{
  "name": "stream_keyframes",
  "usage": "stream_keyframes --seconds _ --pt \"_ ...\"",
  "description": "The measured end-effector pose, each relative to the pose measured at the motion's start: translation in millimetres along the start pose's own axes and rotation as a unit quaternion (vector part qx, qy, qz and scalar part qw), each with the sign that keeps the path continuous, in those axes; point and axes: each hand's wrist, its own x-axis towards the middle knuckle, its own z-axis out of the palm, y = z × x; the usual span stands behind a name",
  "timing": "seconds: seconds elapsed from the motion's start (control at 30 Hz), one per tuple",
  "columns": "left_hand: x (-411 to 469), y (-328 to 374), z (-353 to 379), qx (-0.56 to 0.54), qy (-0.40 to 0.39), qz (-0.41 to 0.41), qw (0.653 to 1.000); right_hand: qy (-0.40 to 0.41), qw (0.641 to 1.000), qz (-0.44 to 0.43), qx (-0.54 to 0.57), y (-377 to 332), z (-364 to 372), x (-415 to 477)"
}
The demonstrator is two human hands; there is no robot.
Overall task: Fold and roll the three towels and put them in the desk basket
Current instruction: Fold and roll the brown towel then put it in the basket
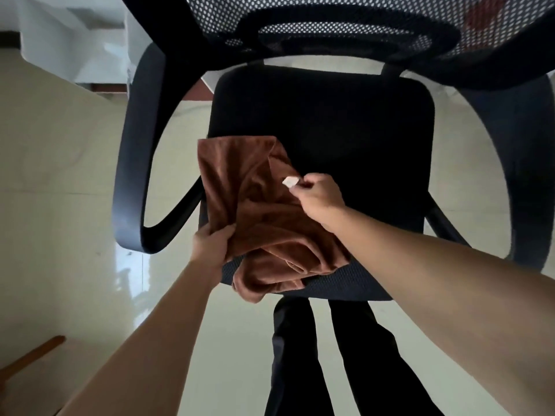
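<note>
Brown towel (264, 211) lies crumpled on the black office chair seat (360, 139), centre of frame, lower end drooping over the seat's front edge. Left hand (213, 244) at lower centre-left is clamped on the towel's left edge, fingers wrapped round a bunch of cloth. Right hand (318, 193) at centre is pinched shut on the small white tag (289, 181) at a towel corner, thumb and fingers together on it. Only one towel in view; the other two and the desk basket are not in frame. Dark trouser legs show at bottom centre, glossy pale floor (60, 175) all round, chair mesh back (330, 19) across the top.

Step, by my read: early, picking up and opening out the first towel, no fold made yet. Next move calls for finding a second corner with the left hand, pulling the cloth taut and flat on the seat so edges line up; bunched folds near the front edge need shaking out first, and the hanging end could slide off
</note>
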Motion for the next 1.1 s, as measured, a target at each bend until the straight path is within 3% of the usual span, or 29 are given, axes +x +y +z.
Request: stream_keyframes --seconds 0.1,0.17,0.3,0.37,0.43,0.5,0.6,0.73,0.83,1.1 --pt "2 -3 1 0.095 0.016 0.044 0.994 0.097 0.978 0.086 0.163 9 -35 0" --pt "4 -5 9 0.153 -0.028 0.043 0.987 0.139 0.944 0.139 0.264 15 -70 0" --pt "5 6 34 0.315 -0.134 0.009 0.940 0.138 0.944 0.185 0.237 38 -121 9" --pt "11 19 43 0.369 -0.137 0.024 0.919 0.104 0.955 0.193 0.202 44 -129 10" --pt "18 42 53 0.305 -0.102 0.067 0.944 0.095 0.963 0.179 0.180 45 -127 13" --pt "24 71 66 0.173 -0.050 0.101 0.978 0.103 0.963 0.157 0.191 44 -121 18" --pt "37 104 86 0.086 -0.019 0.103 0.991 0.114 0.961 0.126 0.218 39 -114 26" --pt "40 135 88 0.089 -0.031 0.119 0.988 0.223 0.952 0.079 0.192 33 -128 35" --pt "43 150 84 0.082 -0.024 0.127 0.988 0.257 0.949 0.060 0.169 23 -146 41" --pt "41 122 119 0.280 -0.056 0.127 0.950 0.164 0.962 0.142 0.168 43 -144 39"
